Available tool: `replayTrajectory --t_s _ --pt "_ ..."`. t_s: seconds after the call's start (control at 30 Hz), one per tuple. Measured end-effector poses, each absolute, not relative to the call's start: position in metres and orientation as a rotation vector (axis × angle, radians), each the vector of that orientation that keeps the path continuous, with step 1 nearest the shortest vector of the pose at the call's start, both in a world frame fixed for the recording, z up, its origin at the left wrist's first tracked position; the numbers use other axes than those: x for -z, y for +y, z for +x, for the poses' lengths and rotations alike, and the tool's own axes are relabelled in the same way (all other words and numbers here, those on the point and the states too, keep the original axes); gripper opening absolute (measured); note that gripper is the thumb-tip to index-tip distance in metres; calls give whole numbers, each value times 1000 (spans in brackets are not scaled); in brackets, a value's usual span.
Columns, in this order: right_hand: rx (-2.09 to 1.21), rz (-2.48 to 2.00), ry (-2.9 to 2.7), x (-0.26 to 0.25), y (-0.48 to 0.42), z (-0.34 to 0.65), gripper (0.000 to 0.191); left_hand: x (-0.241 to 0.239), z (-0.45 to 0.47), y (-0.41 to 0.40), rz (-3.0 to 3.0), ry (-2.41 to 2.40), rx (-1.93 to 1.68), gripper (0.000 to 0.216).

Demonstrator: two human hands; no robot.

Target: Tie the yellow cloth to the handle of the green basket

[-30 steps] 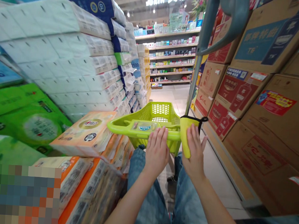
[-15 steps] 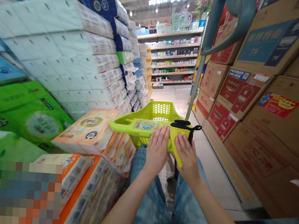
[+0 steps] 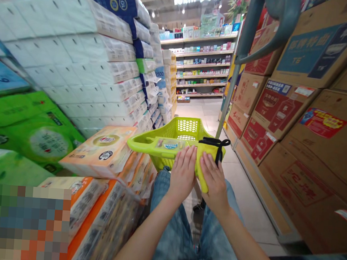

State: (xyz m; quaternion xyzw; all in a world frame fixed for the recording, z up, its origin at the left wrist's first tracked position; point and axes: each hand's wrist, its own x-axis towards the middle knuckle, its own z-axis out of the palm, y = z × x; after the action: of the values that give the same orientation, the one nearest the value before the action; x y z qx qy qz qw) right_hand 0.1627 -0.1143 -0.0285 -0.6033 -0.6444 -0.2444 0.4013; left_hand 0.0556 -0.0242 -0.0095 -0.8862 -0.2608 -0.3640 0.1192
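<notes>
A lime-green plastic shopping basket [image 3: 142,146] with a perforated far wall sits in front of my knees. My left hand [image 3: 183,176] lies flat across its near handle, fingers stretched forward and close together; the thumb is hidden. Beside it, my right hand [image 3: 215,184] presses a yellow cloth [image 3: 205,147] with black edging and a black loop around the right end of the same handle. The cloth's lower end hangs below the fingers. On the handle, left of my hands, is a clear label panel [image 3: 170,144].
A grey pole with a looped grip [image 3: 263,53] rises at the basket's right. Stacked tissue packs [image 3: 77,56] line the left, with orange packs [image 3: 101,145] close by my knee. Cardboard cartons [image 3: 308,155] form the right wall. Stocked shelves [image 3: 202,62] stand at the aisle's end.
My right hand and the cloth have shifted slightly left, and the black loop now sits higher and nearer the cloth. My left hand stays on the basket handle.
</notes>
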Motion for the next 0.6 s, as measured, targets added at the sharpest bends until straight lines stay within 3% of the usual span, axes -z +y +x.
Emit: replayTrajectory --t_s 0.3,0.6 --pt "524 -1570 -1290 28 -126 198 74 12 59 -25 -2568 -774 1083 61" --pt "662 -1608 -1560 26 -116 162 72 11 55 -23 -2556 -778 1062 60"
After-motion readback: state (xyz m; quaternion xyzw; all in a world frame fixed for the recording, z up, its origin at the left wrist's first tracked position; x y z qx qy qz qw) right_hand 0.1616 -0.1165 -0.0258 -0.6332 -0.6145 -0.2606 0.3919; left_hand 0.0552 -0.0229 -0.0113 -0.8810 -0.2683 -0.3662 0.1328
